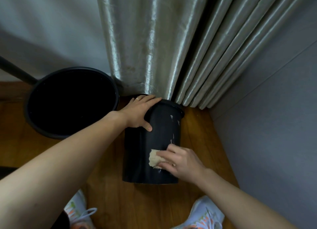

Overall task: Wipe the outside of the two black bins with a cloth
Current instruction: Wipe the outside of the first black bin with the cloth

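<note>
1. The left hand [139, 112] grips the top rim of the smaller round black plastic bin [159, 139] — fingers curled over the edge, thumb pressed against the outer wall below the rim. A ring shows on one finger.
2. The right hand [180, 160] presses a small beige cloth [154, 158] flat against the lower part of the same bin's outer wall; its fingers lie spread over the cloth and hold it to the surface, with the cloth's left edge showing beyond the fingertips.
3. This bin stands on the brown wooden floor [197, 142], tilted towards the person, with its far rim against the foot of the shiny grey-green pleated curtain [154, 48]. Pale streaks mark its wall above the right hand.
4. The second, wider round black bin [72, 101] stands upright just to the left, open mouth facing up — near the smaller bin, beside the left wrist.
5. A grey wall [274, 108] closes the corner on the right.
6. Two white trainers with orange marks [204, 215] show at the bottom edge, on the floor either side of the held bin.
</note>
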`<state>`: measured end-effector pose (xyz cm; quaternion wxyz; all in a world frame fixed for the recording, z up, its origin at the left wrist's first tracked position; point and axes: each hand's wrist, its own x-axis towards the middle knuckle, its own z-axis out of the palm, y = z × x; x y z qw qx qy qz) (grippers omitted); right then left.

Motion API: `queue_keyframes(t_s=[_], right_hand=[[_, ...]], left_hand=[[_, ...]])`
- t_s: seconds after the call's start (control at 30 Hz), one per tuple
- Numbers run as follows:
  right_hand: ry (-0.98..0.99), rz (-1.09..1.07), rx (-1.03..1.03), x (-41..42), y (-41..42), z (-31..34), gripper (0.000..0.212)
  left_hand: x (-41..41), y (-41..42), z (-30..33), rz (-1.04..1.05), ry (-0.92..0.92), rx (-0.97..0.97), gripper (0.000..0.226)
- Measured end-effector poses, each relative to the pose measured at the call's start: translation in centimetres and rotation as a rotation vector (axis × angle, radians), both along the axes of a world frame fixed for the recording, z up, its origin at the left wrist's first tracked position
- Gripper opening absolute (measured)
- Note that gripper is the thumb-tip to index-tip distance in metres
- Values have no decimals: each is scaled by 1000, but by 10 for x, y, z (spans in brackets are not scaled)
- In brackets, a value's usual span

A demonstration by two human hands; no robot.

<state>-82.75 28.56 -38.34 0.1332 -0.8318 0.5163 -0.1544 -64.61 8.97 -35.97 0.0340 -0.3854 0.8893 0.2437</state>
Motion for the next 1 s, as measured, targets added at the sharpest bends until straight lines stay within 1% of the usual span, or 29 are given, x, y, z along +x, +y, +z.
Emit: queue_keyframes(t_s=[0.03,0.07,0.17,0.23,0.3,0.4,0.47,0.5,0.53,0.6,0.63,0.67,0.7,0.8,0.83,0.87,0.9,1.0], right_hand=[[28,13,-22,-1,-2,0,31],[35,-28,-42,-2,-8,1,31],[-6,-287,-35,3,-26,10,32],[-32,-315,-28,5,-27,9,33],[-47,-203,-28,5,-13,6,33],[32,47,-10,2,15,-3,31],[74,100,-20,0,18,-6,30],[72,62,-48,1,14,-5,29],[54,-21,-67,3,7,-3,29],[0,-243,-61,8,-4,3,29],[-12,-303,-56,11,-6,4,30],[-11,-304,-57,12,-4,3,30],[-2,-251,-58,11,1,0,31],[45,48,-14,7,26,-6,31],[60,99,3,4,30,-7,31],[71,106,-4,4,29,-7,31],[70,62,-25,5,25,-7,30],[-26,-265,-31,14,5,-2,31]], left_hand=[[0,0,0,-4,1,-1,123],[-1,0,-1,-6,1,-2,123],[-3,1,-1,-11,-11,-9,123],[-4,0,-2,-11,-14,-14,124],[-4,-1,-1,-7,-12,-10,124],[-1,-2,-2,-11,-9,-16,124],[0,-2,-2,-13,-5,-17,124],[0,-2,-2,-14,-2,-16,123],[0,-2,-2,-14,1,-14,123],[0,-2,-2,-15,4,-11,123],[0,-2,-2,-15,6,-14,123],[0,-2,-3,-15,9,-15,123],[1,-3,-3,-16,11,-14,124],[5,-6,-6,-5,15,-4,125],[6,-6,-6,-4,16,-4,125],[7,-6,-6,-3,16,-4,125],[7,-5,-6,-2,16,-4,125],[9,-5,-5,3,14,1,125]])
